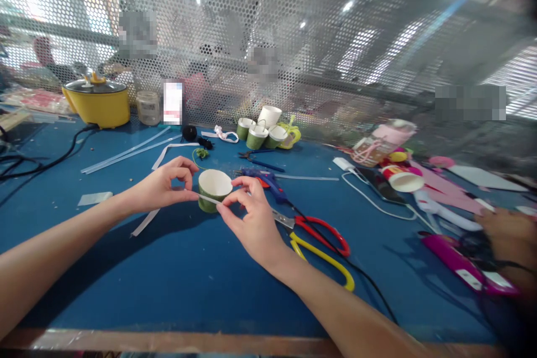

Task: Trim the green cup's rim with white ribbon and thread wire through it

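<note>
A small green paper cup (213,191) with a white inside stands on the blue table (176,274), between my two hands. My left hand (161,185) pinches a thin white strip (206,199) at the cup's left side. My right hand (247,218) pinches the same strip at the cup's front right, with its fingers curled against the cup wall. The strip runs across the front of the cup.
Red and yellow scissors (319,240) and a blue glue gun (268,182) lie just right of my right hand. More green cups (258,134) stand behind. A yellow pot (98,102) sits far left, with cables. Another person's hand (509,240) and pink items are at right.
</note>
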{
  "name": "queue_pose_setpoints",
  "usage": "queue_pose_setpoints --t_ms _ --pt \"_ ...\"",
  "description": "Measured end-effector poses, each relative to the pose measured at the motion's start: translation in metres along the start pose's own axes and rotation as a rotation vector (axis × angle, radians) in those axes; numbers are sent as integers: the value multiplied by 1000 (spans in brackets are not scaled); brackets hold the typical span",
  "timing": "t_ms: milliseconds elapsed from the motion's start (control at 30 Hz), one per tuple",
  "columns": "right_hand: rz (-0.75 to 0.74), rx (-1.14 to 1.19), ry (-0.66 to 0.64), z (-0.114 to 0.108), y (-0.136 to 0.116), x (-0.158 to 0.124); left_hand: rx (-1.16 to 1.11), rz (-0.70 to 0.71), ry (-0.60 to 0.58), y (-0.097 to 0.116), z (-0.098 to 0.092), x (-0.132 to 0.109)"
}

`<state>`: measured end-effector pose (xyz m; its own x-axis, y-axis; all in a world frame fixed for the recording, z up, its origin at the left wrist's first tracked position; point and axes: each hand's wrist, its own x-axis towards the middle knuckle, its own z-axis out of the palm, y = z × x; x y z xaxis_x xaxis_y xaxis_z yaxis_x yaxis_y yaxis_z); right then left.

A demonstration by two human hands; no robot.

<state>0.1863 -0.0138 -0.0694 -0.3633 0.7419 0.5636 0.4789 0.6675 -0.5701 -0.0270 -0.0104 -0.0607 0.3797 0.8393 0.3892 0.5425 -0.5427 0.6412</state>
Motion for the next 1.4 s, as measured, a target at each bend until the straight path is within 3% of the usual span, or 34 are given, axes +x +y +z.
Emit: queue_pose_setpoints --t_ms 233,533,1400 --pt "34 55 -47 2 4 0 -266 -50 -64 -5 4 2" --pt "45 58 -68 2 6 2 -412 -126 -84 5 3 3" --pt "46 40 -60 2 5 3 -409 -134 -7 3 8 2"
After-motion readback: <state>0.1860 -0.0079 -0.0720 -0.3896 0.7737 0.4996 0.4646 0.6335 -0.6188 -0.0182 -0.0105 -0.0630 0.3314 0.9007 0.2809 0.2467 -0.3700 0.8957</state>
